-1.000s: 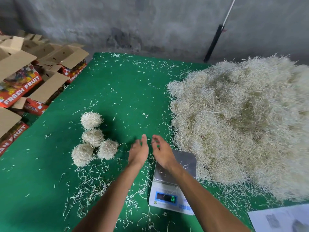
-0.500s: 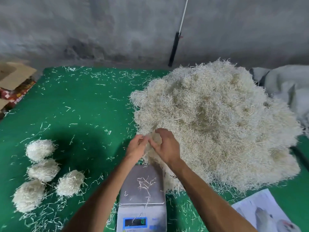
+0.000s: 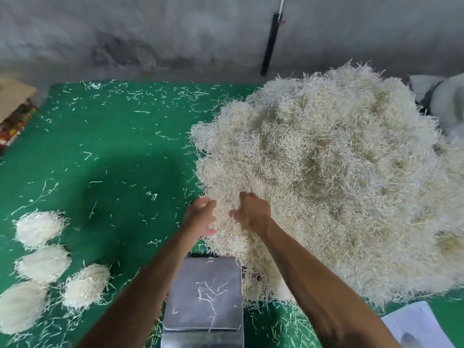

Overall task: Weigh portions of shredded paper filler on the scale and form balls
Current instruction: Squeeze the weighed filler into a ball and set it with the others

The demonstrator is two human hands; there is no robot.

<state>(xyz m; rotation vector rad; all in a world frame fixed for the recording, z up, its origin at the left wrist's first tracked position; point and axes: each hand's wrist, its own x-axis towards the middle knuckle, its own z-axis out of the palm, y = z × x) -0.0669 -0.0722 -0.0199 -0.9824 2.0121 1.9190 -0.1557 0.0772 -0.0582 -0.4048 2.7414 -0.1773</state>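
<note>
Grey concrete wall (image 3: 150, 33) backs my view, with a dark pole (image 3: 270, 43) leaning against it. Below it the green table (image 3: 113, 159) spreads across the frame, dusted with loose pale strands. On the right I see the filler pile (image 3: 339, 184), the biggest thing on the table, a shaggy cream heap that reaches from near the wall down to the near edge. Both of my forearms run up from the bottom of the frame into its near left flank. At the left edge sit four balls (image 3: 85, 285) of the same paper, clustered close together, well apart from the pile. Between my forearms, at the bottom centre, is the scale (image 3: 203, 297); its steel plate carries only a few stray strands, and its display is cut off by the frame edge. My right hand (image 3: 253, 212) is dug into the pile with its fingers curled round a tuft of filler. My left hand (image 3: 200, 217) is just beside it, fingers bent and cupped against the same clump, the thumb showing below. White paper (image 3: 416, 325) lies at the bottom right corner, a cardboard box (image 3: 12, 101) pokes in at the far left, and pale sacks (image 3: 444, 96) sit behind the pile.
</note>
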